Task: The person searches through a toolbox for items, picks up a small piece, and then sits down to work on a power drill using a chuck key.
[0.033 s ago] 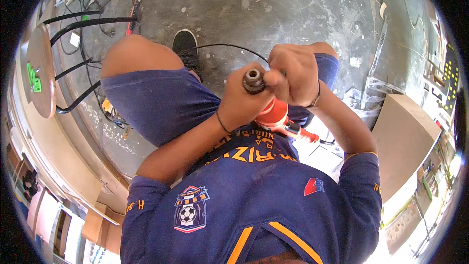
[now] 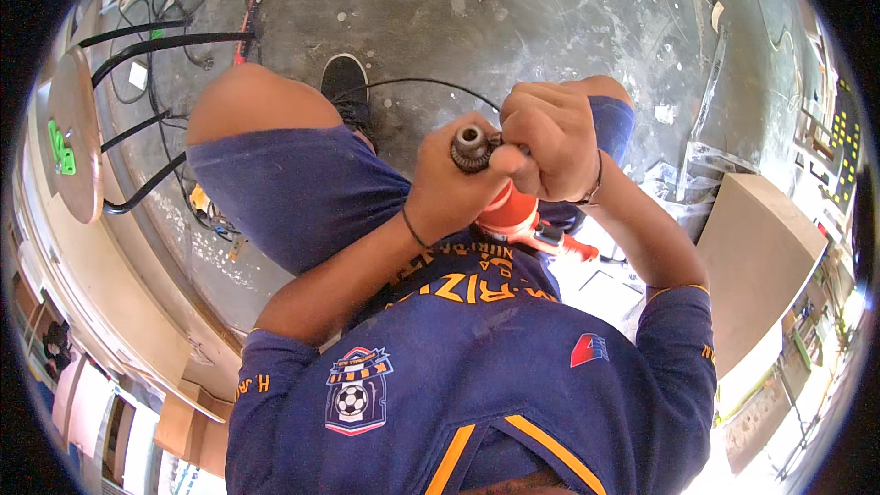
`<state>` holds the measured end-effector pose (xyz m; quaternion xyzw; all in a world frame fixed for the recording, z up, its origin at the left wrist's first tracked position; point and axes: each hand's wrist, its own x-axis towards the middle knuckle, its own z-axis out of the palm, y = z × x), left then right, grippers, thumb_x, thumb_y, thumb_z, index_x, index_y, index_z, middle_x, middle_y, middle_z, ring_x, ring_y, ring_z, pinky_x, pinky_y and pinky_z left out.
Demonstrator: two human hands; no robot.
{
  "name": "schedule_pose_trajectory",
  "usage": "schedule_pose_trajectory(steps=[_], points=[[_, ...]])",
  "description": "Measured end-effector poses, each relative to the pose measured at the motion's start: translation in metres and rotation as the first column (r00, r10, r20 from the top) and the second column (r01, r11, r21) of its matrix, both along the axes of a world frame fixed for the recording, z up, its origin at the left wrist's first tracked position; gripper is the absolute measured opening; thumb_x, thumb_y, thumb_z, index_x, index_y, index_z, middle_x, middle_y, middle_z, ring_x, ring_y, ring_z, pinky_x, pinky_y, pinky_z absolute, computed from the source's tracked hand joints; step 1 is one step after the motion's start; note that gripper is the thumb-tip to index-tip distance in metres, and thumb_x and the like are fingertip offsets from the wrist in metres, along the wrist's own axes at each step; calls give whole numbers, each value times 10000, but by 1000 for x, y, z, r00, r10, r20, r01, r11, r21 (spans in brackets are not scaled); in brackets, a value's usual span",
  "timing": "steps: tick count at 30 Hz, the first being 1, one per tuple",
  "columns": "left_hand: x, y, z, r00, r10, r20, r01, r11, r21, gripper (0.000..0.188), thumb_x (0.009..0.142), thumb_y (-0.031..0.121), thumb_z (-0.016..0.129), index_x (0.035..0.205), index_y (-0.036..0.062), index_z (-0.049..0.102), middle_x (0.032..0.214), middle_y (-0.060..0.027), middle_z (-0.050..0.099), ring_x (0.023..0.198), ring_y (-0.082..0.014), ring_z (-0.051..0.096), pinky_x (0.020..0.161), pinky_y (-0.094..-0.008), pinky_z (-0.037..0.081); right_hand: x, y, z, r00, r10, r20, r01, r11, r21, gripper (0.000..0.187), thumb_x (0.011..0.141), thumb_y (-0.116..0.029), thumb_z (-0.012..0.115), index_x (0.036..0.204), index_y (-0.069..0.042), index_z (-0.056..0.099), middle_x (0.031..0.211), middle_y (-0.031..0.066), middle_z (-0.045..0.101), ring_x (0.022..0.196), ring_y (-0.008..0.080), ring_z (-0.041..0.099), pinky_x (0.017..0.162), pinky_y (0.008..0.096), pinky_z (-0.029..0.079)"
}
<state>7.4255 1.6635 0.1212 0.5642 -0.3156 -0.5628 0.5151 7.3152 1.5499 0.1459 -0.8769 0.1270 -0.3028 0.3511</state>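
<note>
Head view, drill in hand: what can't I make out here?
All in the head view:
1. Most of the dark piece at the chuck: hidden by the fingers of the right hand.
2. The front of the orange drill, just behind the chuck: covered by the left hand.
3. Where the black cord leads: its right end is lost behind the right hand.
4. Inside the chuck's opening: too small and dark.

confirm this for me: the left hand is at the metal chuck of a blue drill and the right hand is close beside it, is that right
Not quite: the drill is orange-red, not blue, as the head view shows. The left hand is at its metal chuck, and the right hand is close beside it.
</note>
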Motion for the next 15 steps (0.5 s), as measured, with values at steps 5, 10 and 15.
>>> schedule_pose_trajectory(steps=[5,10,15], points=[[-8,0,2,996,-4,86,7,999,-36,194,745,118,709,756,27,538,610,-33,561,582,-68,502,518,-268,417,-11,-2,2,993,-68,-96,84,982,167,297,909,-302,551,725,-70,528,587,122,510,510,331,549,458,377,422],[-11,1,8,992,-5,127,8,1000,-19,180,719,77,717,759,24,549,619,-85,592,564,-103,542,517,-291,435,4,19,22,852,-315,-418,476,799,368,357,973,-344,457,802,-34,509,610,218,525,586,435,554,492,452,423],[-11,0,10,994,-10,106,15,999,-45,190,705,71,731,773,24,559,635,-103,608,585,-130,593,536,-291,458,1,18,36,848,-281,-449,478,771,421,371,971,-362,456,809,-32,506,614,220,528,600,435,557,510,441,432]])
